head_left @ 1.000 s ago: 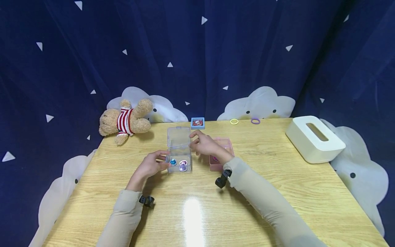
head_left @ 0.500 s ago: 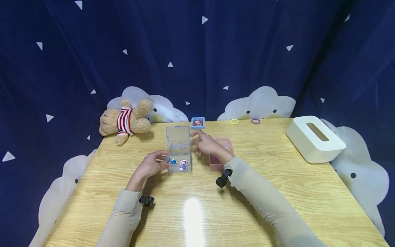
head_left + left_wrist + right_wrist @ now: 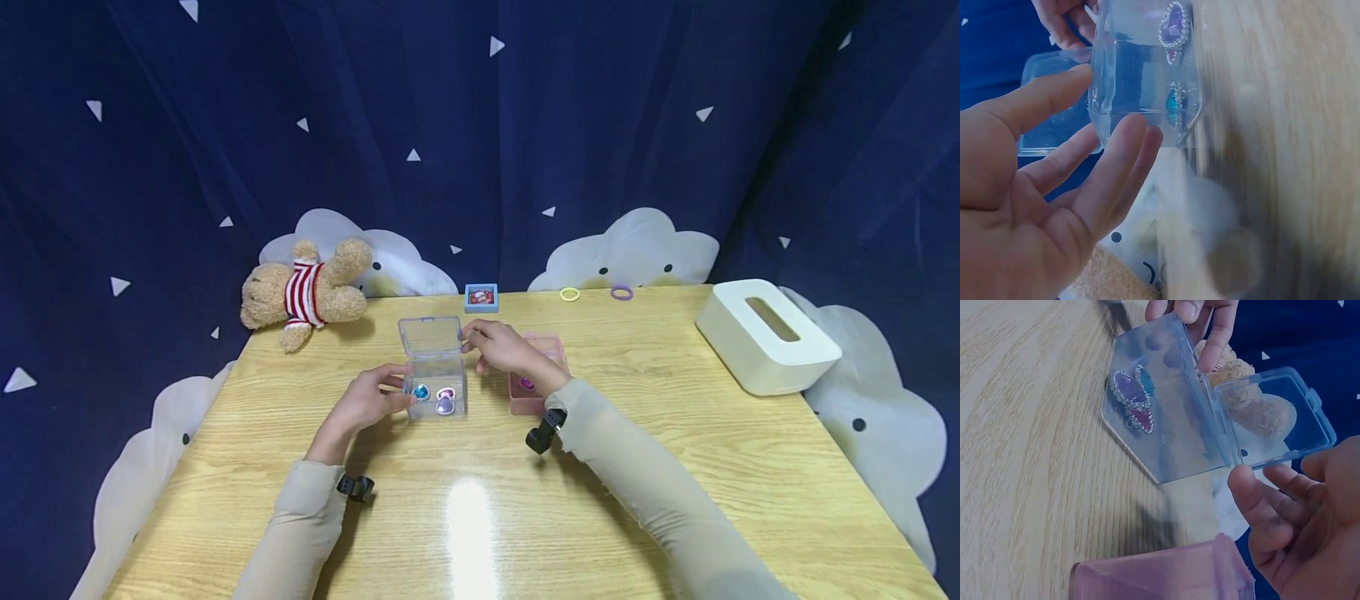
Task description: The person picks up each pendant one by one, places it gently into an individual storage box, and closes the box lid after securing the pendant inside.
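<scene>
A clear hinged box [image 3: 437, 365] sits mid-table, with its lid [image 3: 431, 337] raised at the back. Inside lie three jewel pieces with beaded silvery rims: a blue one [image 3: 421, 392], a pink one [image 3: 446, 393] and a purple one [image 3: 446, 406]. My left hand [image 3: 367, 397] rests against the box's left end, fingers fairly straight. Beside the lid's right edge is my right hand [image 3: 498, 347], its fingertips touching the edge near the hinge and its fingers loosely bent. Under the right forearm, a pink box [image 3: 527, 404] with a magenta jewel [image 3: 527, 384] is partly hidden.
A teddy bear [image 3: 303, 296] in a striped shirt lies at the back left. Along the back edge are a small blue-framed box [image 3: 481, 297], a yellow ring [image 3: 569, 295] and a purple ring [image 3: 622, 292]. A white tissue box [image 3: 768, 337] stands at the right.
The clear lid has tilted up and forward from its leaned-back position. My right hand has shifted slightly along with it, while my left hand stays against the box.
</scene>
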`<state>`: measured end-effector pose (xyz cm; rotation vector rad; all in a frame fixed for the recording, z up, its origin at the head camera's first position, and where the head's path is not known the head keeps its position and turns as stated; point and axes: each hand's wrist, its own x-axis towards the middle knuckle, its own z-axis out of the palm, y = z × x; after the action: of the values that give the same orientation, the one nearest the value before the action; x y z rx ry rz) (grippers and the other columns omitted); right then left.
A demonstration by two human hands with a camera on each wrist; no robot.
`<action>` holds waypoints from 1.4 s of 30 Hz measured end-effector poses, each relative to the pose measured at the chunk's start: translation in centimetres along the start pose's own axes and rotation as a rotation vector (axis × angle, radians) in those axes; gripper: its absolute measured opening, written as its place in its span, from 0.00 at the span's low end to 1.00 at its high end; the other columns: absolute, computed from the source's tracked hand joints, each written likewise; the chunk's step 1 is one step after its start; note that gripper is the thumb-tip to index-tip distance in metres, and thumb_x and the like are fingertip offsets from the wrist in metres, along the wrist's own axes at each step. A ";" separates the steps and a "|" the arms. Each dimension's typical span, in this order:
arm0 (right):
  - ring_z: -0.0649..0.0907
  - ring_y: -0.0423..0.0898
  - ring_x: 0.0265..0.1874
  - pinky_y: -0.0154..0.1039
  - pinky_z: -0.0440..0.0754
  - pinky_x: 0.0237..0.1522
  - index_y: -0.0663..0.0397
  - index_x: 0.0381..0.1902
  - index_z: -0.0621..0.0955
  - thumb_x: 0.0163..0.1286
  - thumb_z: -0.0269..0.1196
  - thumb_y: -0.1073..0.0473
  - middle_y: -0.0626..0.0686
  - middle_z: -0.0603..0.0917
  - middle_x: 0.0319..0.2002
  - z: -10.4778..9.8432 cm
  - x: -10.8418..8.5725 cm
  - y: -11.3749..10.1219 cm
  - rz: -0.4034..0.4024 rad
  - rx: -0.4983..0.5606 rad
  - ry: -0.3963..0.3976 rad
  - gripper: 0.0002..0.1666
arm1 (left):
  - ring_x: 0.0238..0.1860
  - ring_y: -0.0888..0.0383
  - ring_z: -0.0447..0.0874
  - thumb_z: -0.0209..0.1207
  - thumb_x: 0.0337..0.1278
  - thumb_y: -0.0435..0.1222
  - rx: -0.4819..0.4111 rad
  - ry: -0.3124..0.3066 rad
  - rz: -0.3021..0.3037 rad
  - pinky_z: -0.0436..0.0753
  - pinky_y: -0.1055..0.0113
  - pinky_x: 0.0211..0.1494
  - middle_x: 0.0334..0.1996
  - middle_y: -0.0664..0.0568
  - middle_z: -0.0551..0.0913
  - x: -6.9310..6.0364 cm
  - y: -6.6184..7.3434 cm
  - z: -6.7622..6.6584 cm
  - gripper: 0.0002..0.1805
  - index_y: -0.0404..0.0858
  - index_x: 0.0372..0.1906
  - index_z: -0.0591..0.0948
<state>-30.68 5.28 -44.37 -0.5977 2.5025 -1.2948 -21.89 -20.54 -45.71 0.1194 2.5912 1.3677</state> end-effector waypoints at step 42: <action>0.86 0.48 0.25 0.31 0.76 0.29 0.55 0.52 0.82 0.68 0.66 0.57 0.51 0.89 0.39 0.4 -0.9 -1.3 0.011 -0.184 -0.108 0.16 | 0.53 0.42 0.83 0.68 0.59 0.35 -0.099 -0.030 0.009 0.84 0.65 0.47 0.60 0.29 0.76 -0.5 0.4 -0.3 0.39 0.33 0.73 0.64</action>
<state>-29.41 4.72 -43.53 -0.6734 2.5477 -1.0072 -21.44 -20.61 -45.12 0.1352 2.4964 1.4825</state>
